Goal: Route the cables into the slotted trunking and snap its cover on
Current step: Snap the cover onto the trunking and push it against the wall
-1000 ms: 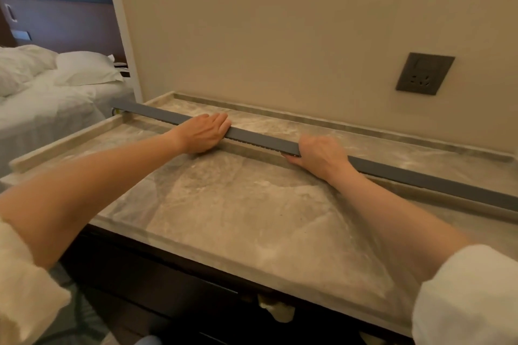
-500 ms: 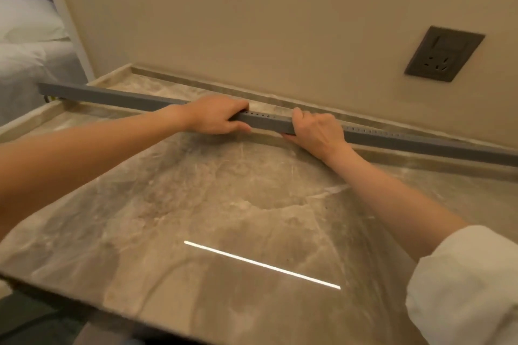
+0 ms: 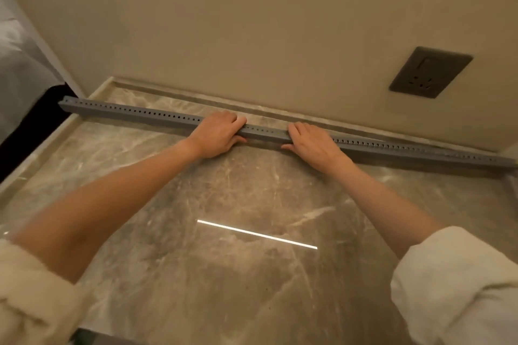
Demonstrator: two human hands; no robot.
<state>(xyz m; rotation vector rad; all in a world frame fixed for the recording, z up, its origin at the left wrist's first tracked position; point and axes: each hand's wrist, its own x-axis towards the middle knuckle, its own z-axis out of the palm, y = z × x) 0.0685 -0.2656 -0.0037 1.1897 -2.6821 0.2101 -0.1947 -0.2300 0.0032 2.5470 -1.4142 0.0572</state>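
A long grey slotted trunking (image 3: 134,115) lies across the back of the marble top, from its left edge to the right border of the view, with a row of small holes along its upper face. My left hand (image 3: 217,133) grips it near the middle, fingers over the top and thumb on the near side. My right hand (image 3: 312,143) holds it a short way to the right in the same manner. A short bare stretch of trunking shows between the two hands. No cables are visible.
The marble top (image 3: 224,274) has a raised rim at the back and left. A beige wall stands close behind the trunking, with a dark wall socket (image 3: 430,71) at the upper right. A bed (image 3: 16,73) is at the far left.
The view has tilted down and closer to the top. The trunking has turned so its row of holes now faces up. Both hands keep their hold near the middle.
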